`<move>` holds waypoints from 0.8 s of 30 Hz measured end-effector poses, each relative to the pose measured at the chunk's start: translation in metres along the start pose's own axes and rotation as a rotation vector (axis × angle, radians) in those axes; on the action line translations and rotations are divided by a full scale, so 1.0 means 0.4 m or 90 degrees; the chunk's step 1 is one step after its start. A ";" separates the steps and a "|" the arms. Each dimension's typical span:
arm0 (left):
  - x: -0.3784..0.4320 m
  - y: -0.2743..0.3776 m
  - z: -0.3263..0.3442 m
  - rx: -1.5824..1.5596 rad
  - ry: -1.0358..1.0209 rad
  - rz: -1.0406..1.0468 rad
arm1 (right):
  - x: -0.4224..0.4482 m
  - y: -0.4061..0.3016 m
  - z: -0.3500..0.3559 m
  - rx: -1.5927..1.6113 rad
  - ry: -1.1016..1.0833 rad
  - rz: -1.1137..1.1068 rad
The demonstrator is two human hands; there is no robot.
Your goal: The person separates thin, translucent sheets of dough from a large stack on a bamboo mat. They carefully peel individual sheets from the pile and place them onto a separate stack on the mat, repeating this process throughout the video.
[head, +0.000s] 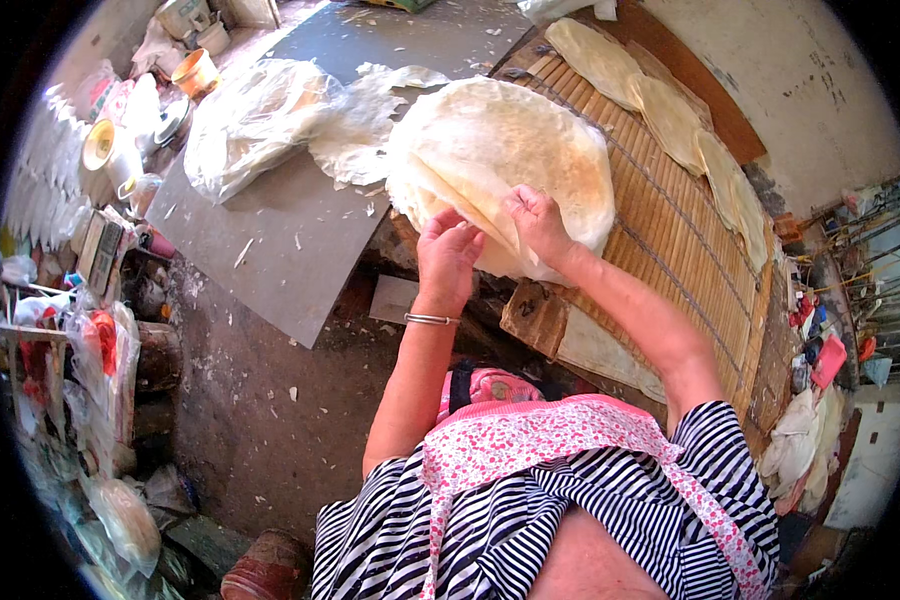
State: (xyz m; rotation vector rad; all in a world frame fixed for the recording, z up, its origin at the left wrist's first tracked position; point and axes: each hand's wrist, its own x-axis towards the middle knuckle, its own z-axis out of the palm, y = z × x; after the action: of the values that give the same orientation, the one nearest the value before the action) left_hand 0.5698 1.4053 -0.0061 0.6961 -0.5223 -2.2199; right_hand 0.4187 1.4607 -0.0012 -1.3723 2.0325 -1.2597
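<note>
A stack of thin, pale round sheets (510, 127), perhaps dried dough or bean-curd skins, lies in front of me at the near end of a bamboo slat mat. The near-left part of the top sheet (461, 191) is raised in a fold. My right hand (538, 221) pinches this raised part between thumb and fingers. My left hand (450, 247), with a metal bangle at the wrist, has its fingertips together on the sheet's near-left edge. Part of that edge is hidden behind the fingers.
More pale sheets (667, 124) lie overlapping along the far side of the bamboo mat (667, 202). Left of the stack are torn sheet pieces (356, 139) and a clear plastic bag (251, 124) on a grey board (270, 232). A wooden block (536, 319) sits below the mat's near edge.
</note>
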 end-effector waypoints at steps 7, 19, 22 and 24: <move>0.003 -0.004 0.018 -0.023 -0.056 -0.019 | -0.030 -0.047 0.007 -0.115 0.007 -0.082; 0.072 -0.092 0.030 0.169 -0.008 0.047 | 0.133 0.097 -0.209 -0.180 0.125 -0.129; 0.109 -0.081 -0.032 0.120 -0.045 0.037 | 0.216 0.142 -0.350 -0.209 0.257 -0.135; 0.114 -0.068 -0.054 0.123 -0.024 0.038 | 0.246 0.153 -0.452 -0.167 0.322 -0.075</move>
State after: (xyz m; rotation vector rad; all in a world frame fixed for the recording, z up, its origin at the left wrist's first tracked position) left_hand 0.5422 1.3853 -0.0524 0.7291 -0.7741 -2.1485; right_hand 0.2122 1.4652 0.0584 -1.4076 2.5637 -1.5596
